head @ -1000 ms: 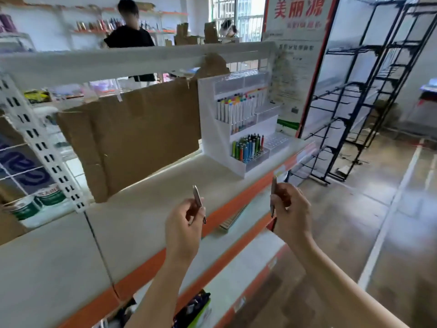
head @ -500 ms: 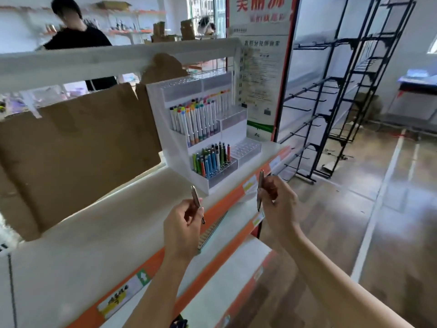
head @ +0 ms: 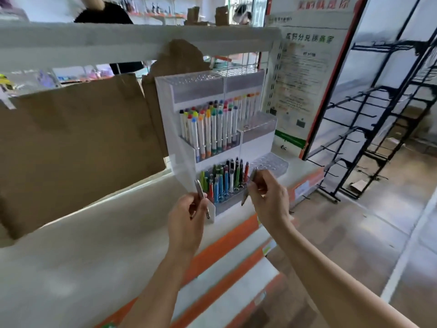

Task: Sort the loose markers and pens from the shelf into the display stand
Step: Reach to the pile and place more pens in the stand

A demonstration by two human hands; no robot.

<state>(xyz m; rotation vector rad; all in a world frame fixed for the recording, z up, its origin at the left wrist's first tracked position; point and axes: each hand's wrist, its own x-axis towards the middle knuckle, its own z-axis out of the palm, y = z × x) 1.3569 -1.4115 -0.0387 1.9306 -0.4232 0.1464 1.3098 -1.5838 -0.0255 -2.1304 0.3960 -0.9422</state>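
Note:
A white tiered display stand (head: 176,129) stands on the shelf (head: 99,237). Its middle tier holds several white markers with coloured caps (head: 210,124), and its bottom tier holds several coloured pens (head: 223,178). My left hand (head: 186,221) grips a silver pen (head: 199,190) upright, just in front of the stand's lower left corner. My right hand (head: 267,197) pinches a dark grey pen (head: 249,183) right beside the bottom tier's pens. Empty clear slots (head: 269,162) lie to the right on the bottom tier.
Brown cardboard (head: 78,143) hangs behind the shelf to the left of the stand. An orange-edged lower shelf (head: 227,278) juts out below. A black wire rack (head: 383,119) stands on the floor at right. A poster board (head: 305,74) leans behind the stand. A person in black (head: 104,15) stands beyond the shelving.
The view has closed in on the stand. Both hands have moved forward with their pens, and the right hand's pen now sits next to the bottom tier.

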